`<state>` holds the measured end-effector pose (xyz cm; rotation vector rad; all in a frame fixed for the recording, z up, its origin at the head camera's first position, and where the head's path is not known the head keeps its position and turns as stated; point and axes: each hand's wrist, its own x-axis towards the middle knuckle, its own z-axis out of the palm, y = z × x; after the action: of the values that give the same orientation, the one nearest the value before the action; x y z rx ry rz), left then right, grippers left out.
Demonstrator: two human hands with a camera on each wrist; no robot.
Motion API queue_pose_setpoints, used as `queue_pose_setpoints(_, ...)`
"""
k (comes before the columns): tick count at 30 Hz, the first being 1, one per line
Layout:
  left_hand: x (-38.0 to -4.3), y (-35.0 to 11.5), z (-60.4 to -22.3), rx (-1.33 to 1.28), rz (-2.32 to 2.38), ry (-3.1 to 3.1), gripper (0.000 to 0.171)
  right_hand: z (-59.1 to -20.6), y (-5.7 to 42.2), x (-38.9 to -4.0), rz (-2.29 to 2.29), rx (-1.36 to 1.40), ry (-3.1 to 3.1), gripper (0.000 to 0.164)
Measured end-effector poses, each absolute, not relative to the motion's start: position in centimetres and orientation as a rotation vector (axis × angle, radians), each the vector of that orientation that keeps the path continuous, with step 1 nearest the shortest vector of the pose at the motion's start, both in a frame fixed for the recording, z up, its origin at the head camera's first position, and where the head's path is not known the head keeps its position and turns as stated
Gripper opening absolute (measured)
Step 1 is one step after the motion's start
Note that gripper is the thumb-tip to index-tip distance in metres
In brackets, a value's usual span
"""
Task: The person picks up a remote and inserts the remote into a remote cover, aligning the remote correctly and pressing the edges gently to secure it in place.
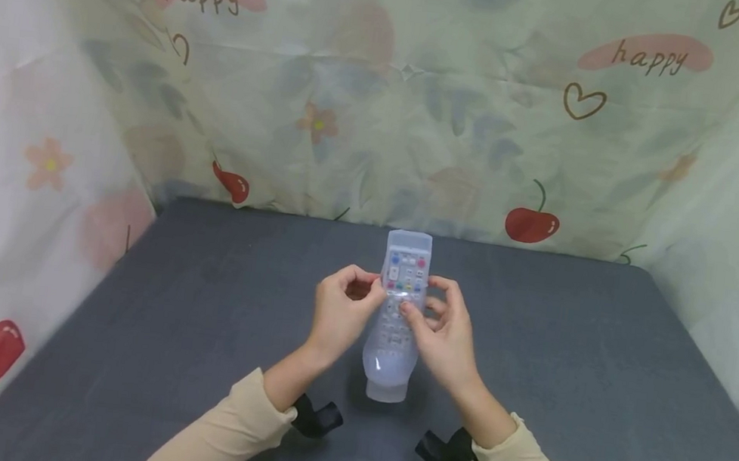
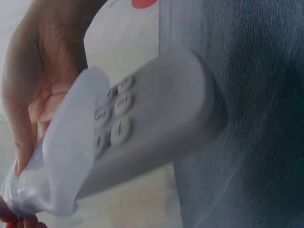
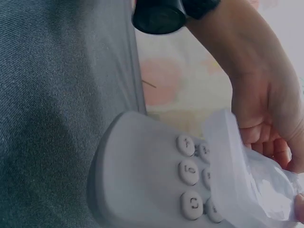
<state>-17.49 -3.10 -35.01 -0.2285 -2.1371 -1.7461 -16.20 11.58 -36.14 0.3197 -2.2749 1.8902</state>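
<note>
We have the remote control between the two hands, above the grey table, partly inside the cloudy cover, with its near end and some buttons bare. The left hand has thumb and forefinger closed in a pinch on the cover's left edge, and the right hand grips the right side, thumb across the front. For good control, we should keep the remote control in line with the cover, hold both sides evenly and avoid catching the cover's rim on the buttons
</note>
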Motion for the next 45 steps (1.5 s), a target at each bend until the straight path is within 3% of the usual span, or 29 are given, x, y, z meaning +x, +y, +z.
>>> queue_pose_setpoints(14,-17.4,-3.6,-34.3,-0.29,-1.772,-2.186,0.009,-35.3,11.9,-16.3,1.912,0.298,-2.324,0.043)
queue_pose_setpoints(23,-17.6,-3.9,-34.0,-0.303,-1.721,-2.428,0.034,-35.6,12.2,-16.2,1.914,0.321,-2.387,0.044)
queue_pose_setpoints(38,-17.9,-4.2,-33.6,-0.256,-1.829,-2.422,0.023,-35.5,12.7,-16.6,1.761,0.484,-2.618,0.053)
queue_pose_setpoints(45,-18.1,-4.2,-33.9,-0.31,-1.929,-2.401,0.025,-34.7,13.8,-17.1,1.656,0.512,-2.531,0.034)
